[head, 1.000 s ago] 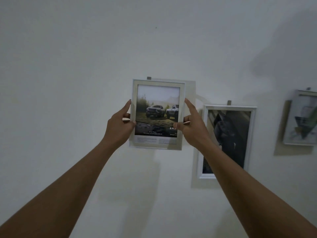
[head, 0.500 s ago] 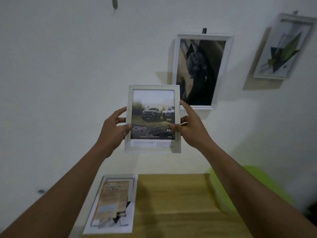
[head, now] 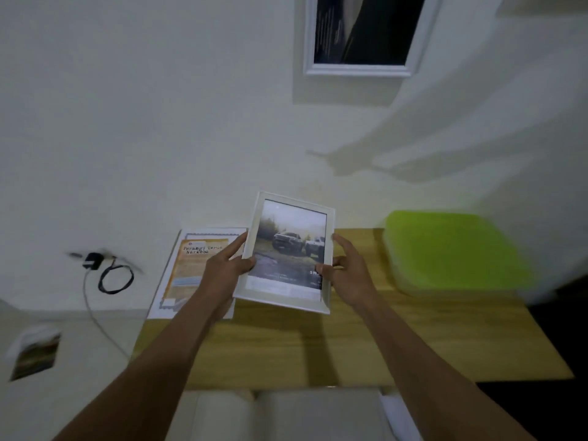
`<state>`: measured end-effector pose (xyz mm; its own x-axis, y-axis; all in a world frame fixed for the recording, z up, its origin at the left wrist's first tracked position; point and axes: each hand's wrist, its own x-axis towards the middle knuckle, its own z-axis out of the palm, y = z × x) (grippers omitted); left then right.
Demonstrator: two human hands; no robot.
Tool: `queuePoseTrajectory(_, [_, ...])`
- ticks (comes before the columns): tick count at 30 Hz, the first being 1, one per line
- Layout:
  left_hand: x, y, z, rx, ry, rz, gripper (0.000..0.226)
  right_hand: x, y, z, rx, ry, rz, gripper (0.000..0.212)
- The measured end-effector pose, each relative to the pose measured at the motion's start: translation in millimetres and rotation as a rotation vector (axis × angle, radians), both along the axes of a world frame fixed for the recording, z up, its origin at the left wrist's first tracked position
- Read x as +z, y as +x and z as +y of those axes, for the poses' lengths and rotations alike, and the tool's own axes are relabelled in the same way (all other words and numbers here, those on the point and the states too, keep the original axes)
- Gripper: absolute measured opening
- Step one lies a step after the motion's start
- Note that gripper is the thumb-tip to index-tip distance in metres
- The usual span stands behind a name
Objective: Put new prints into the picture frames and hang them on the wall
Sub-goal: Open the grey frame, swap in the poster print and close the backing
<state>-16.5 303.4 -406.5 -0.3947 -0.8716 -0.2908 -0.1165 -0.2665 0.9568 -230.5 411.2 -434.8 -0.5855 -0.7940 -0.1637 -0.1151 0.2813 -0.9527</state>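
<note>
The white picture frame [head: 288, 253], fitted with a print of two trucks, was held tilted in the air above the wooden counter [head: 350, 338], clear of the wall. The left hand [head: 224, 270] pinched its left rail; the right hand [head: 348, 272] pinched its right rail. The frame appeared light, rigid and probably glazed, so grip belonged on the rails. A loose poster [head: 187, 268] lay at the counter's left end and a green lid [head: 451, 249] at the right; the middle was open.
</note>
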Motion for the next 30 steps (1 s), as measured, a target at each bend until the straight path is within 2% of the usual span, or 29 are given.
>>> queuePoseTrajectory(4, [-16,2,7,-0.174,0.134,-0.002,0.08,-36,1,5,-0.035,0.055,-0.104,0.07])
queuePoseTrajectory(8, [-21,6,8,-0.279,0.06,-0.08,0.085,-60,3,-8,-0.011,0.131,-0.038,0.058])
queuePoseTrajectory(11, [-26,-2,9,-0.32,-0.03,-0.169,0.083,-50,12,-28,0.064,0.152,0.069,0.055])
queuePoseTrajectory(14, [-29,-12,18,-0.369,-0.093,-0.205,0.081,-24,22,-46,0.133,0.117,0.033,0.064])
queuePoseTrajectory(18, [-28,-24,28,-0.389,-0.102,-0.139,0.079,-7,25,-55,0.188,0.104,-0.031,0.069])
queuePoseTrajectory(24, [-27,-46,50,-0.387,-0.145,-0.056,0.074,-2,6,-48,0.08,0.041,-0.054,0.07])
queuePoseTrajectory(27, [-36,-59,65,-0.383,-0.22,-0.101,0.071,-8,-4,-42,0.026,0.046,0.023,0.067])
queuePoseTrajectory(30, [-50,-69,70,-0.391,-0.254,-0.162,0.062,-16,-18,-31,-0.059,0.043,0.001,0.064])
